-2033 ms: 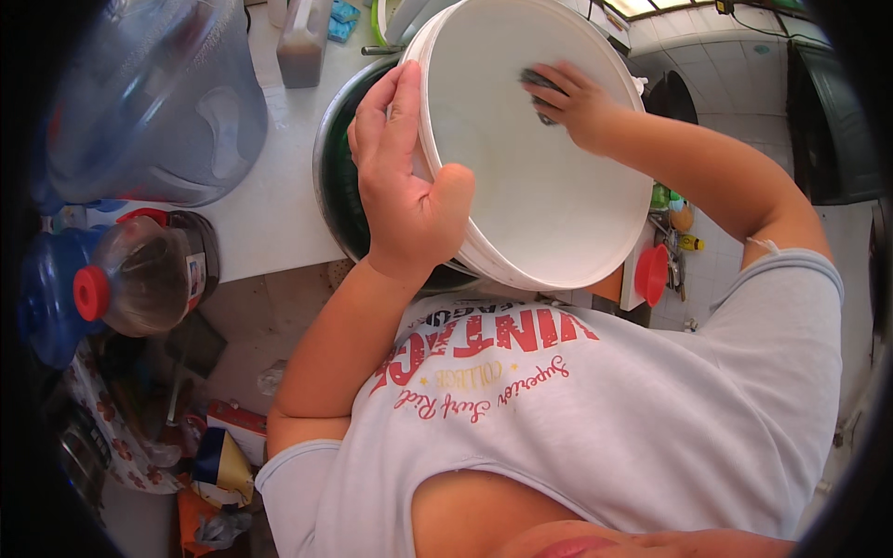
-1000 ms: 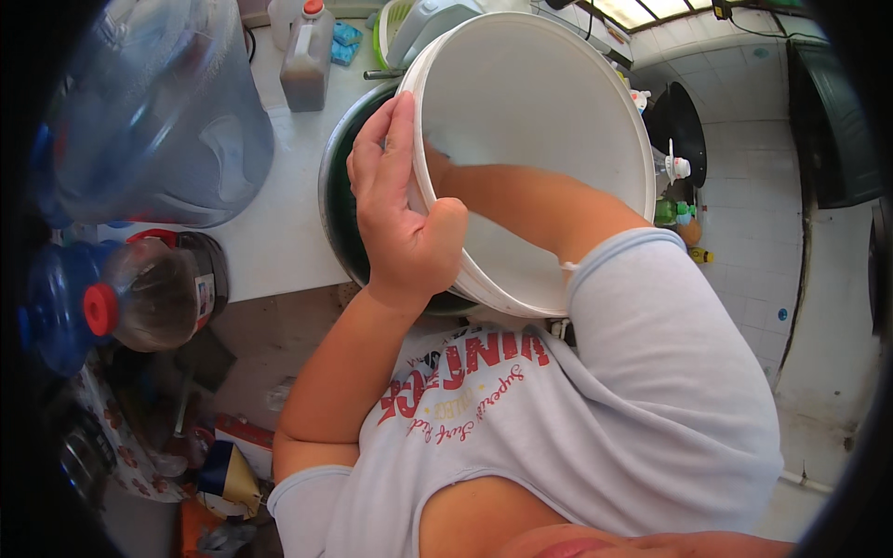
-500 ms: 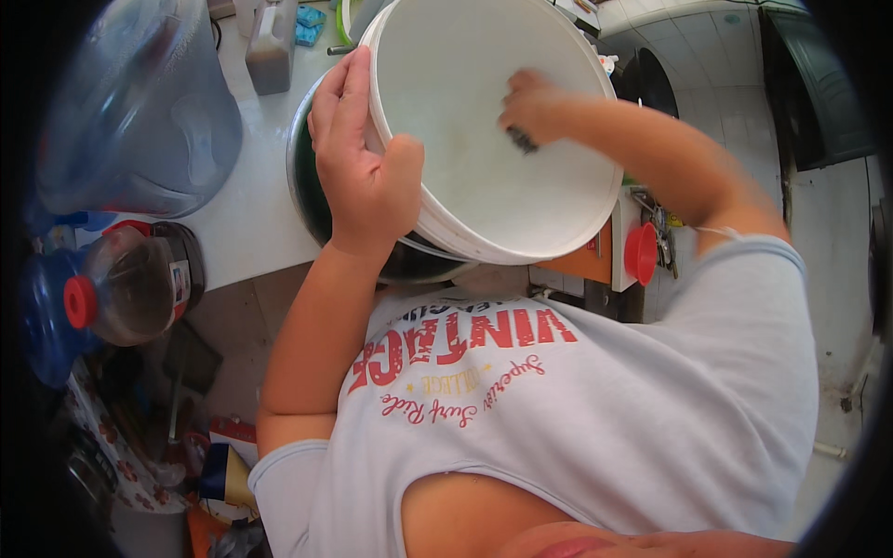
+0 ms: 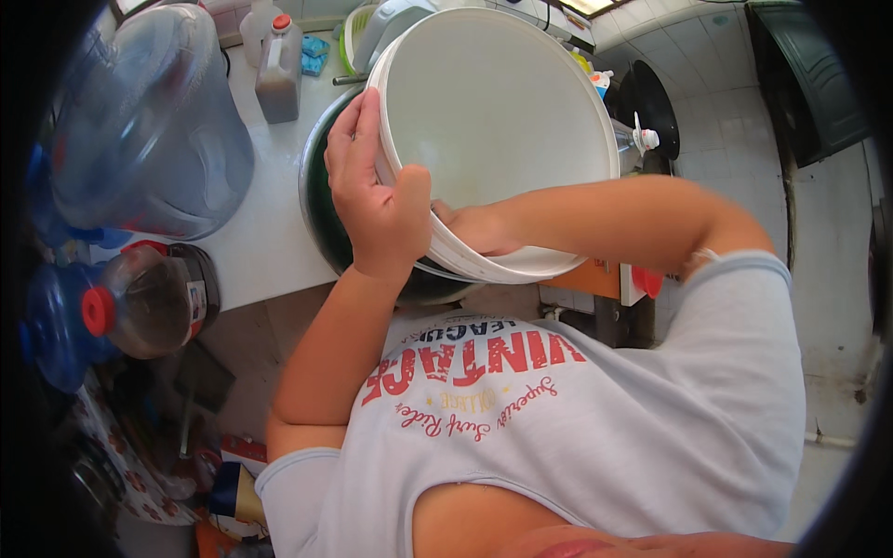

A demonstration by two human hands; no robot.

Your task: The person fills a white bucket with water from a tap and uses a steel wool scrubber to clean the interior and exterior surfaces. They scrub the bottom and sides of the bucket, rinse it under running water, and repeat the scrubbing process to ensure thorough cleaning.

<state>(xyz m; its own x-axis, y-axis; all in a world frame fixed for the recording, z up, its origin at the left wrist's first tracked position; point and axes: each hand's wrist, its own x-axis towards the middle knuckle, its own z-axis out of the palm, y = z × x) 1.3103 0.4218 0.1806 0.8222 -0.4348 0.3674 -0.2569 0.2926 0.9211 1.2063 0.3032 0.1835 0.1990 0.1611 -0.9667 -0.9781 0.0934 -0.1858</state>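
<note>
The left hand [image 4: 377, 200] has its fingers clamped over the near rim of a white plastic bucket [image 4: 498, 112], tilted over a green basin [image 4: 321, 209] on the white surface [image 4: 256, 246]. The right hand [image 4: 474, 228] reaches inside; whether its fingers are closed is hidden. The bucket is probably light, stiff and slippery when wet, so its rim is the best hold.

white label [image 4: 196, 299] on the lying jug [image 4: 139, 302], left of counter; brown-filled bottle [image 4: 278, 70] at back; possibly blue packets [image 4: 314, 56] beside it.

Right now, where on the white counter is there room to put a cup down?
One bare patch of white counter lies between the big clear water jug and the green basin. Behind it, a brown-liquid bottle crowds the back.
</note>
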